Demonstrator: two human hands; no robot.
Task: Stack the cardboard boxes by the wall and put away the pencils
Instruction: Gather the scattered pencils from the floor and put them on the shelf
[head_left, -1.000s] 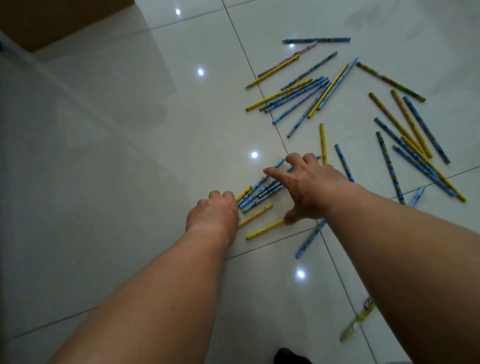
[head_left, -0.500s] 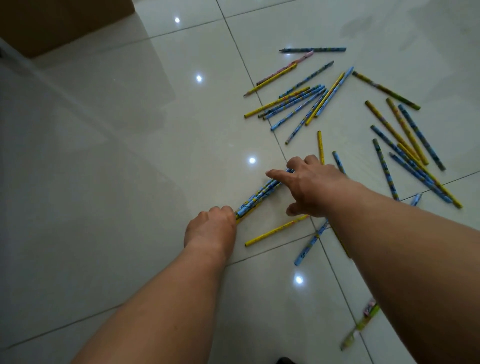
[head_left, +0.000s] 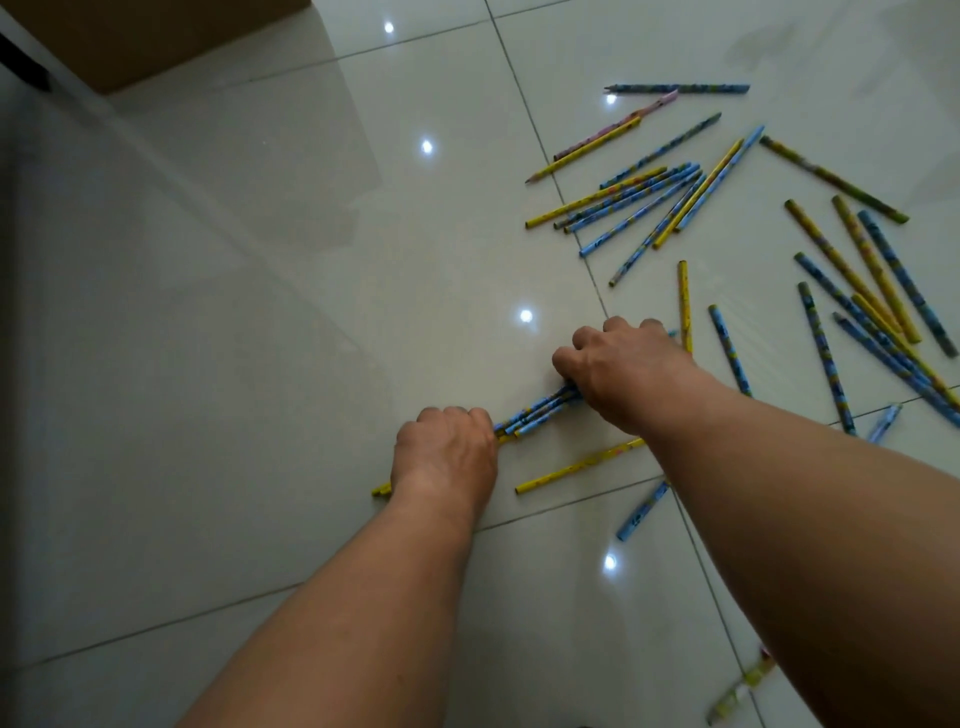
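Several blue and yellow pencils lie scattered on the pale tiled floor. A bundle of blue pencils (head_left: 535, 413) runs between my two hands. My left hand (head_left: 444, 452) grips its near end, fingers curled, with a yellow tip sticking out behind the wrist. My right hand (head_left: 621, 369) curls round the bundle's far end. One loose yellow pencil (head_left: 576, 466) lies just under my right forearm. A fan of pencils (head_left: 644, 195) lies farther off, and another group (head_left: 872, 306) is at the right. A cardboard box (head_left: 145, 36) sits at the top left corner.
A short blue pencil (head_left: 642, 510) lies by the tile joint near my right arm. A small green and yellow wrapper-like thing (head_left: 743, 693) lies at the bottom right. The wall base runs diagonally down the left side.
My right hand, spread flat over the pencils before, has closed round the gathered bundle. The loose blue pencils have been drawn together into one bunch between both hands.
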